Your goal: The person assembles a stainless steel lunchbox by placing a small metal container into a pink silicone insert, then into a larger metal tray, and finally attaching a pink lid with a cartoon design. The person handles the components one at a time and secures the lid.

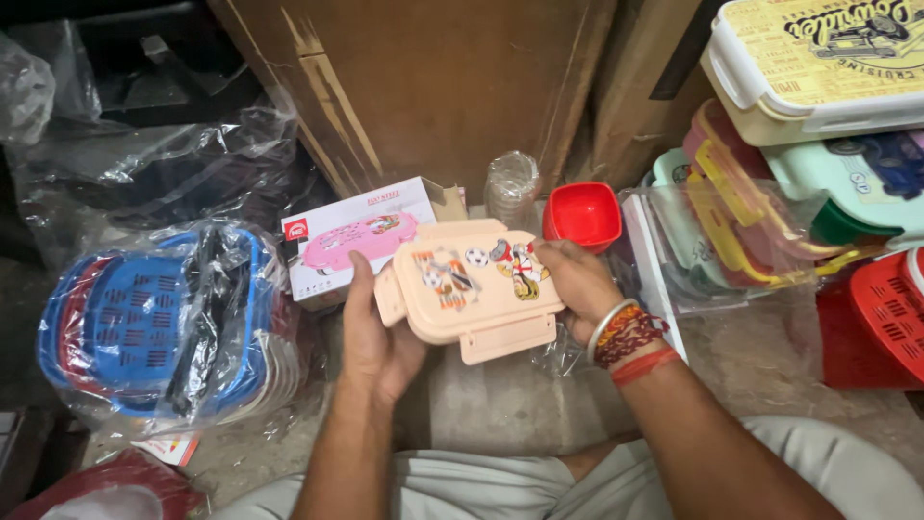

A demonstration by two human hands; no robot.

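I hold a peach plastic lunch-box lid (469, 284) with cartoon football pictures between both hands, in front of my lap. My left hand (377, 337) grips its left edge, thumb up along the side. At the lid's right edge, my right hand (577, 284) closes its fingers over the top; a metal bangle and red threads circle that wrist. Clip flaps hang from the lid's left and bottom edges. Just behind the lid lies a white carton (358, 236) with a pink lunch box pictured on it.
A red square container (583, 214) and a clear plastic cup stack (511, 185) stand behind the lid. Bagged blue and red baskets (154, 323) lie at left. Stacked lunch boxes (818, 67), clear-bagged boxes (731, 221) and a red basket (890, 313) fill the right. Brown cardboard (433, 87) stands behind.
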